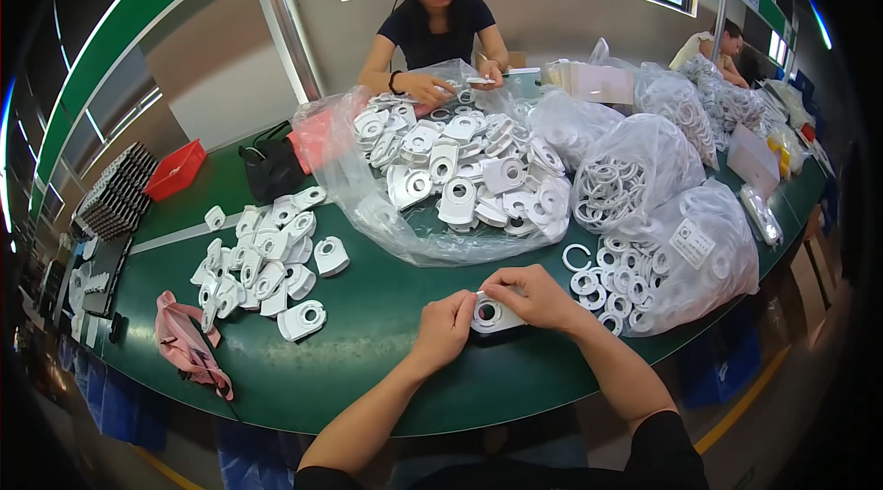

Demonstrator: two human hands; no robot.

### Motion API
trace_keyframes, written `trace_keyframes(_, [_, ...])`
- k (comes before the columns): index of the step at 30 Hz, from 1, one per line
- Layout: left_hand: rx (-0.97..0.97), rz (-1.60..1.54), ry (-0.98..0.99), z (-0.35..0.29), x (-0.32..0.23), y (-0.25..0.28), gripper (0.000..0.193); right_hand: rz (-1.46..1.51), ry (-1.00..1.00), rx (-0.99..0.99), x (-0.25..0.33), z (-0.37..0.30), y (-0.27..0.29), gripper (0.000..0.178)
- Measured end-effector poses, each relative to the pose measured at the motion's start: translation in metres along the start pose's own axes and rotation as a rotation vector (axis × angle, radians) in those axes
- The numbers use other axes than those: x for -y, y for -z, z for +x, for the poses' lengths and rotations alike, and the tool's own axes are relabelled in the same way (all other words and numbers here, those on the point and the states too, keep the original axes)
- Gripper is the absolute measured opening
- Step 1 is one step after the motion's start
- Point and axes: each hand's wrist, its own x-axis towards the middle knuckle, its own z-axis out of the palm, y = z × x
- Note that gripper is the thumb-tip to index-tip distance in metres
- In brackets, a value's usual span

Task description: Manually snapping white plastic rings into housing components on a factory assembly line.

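Between my hands, over the near part of the green table (pixel 368 366), is a white plastic housing (pixel 487 313) with a round dark hole. My left hand (pixel 445 329) pinches its left edge, thumb and fingers closed. My right hand (pixel 532 295) grips it from the right, its thumb pressing near the top rim of the hole. Something dark shows beneath the housing; I cannot tell what it is. To the right of my right hand lie several loose white rings (pixel 612 292). At the left is a loose pile of similar white housings (pixel 267 260).
A large open plastic bag (pixel 405 246) of white housings fills the middle. Bags of rings (pixel 635 173) crowd the right. A pink strapped bag (pixel 189 343), a black bag (pixel 271 168) and a red bin (pixel 175 168) are leftward. A co-worker (pixel 437 30) handles parts opposite.
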Motion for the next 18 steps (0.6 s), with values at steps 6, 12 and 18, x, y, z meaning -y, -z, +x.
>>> trace_keyframes(6, [0.069, -0.093, 0.016, 0.001, 0.004, 0.005, 0.032, 0.098, -0.073, 0.091, 0.002, 0.000, 0.002, 0.017])
trace_keyframes(12, [-0.113, -0.482, 0.135, -0.001, -0.012, -0.007, 0.027, 0.578, -0.161, -0.201, -0.007, 0.006, -0.011, 0.015])
trace_keyframes(18, [-0.010, -0.163, -0.002, -0.004, -0.015, -0.007, 0.035, 0.366, -0.194, -0.303, -0.013, 0.004, -0.016, 0.025])
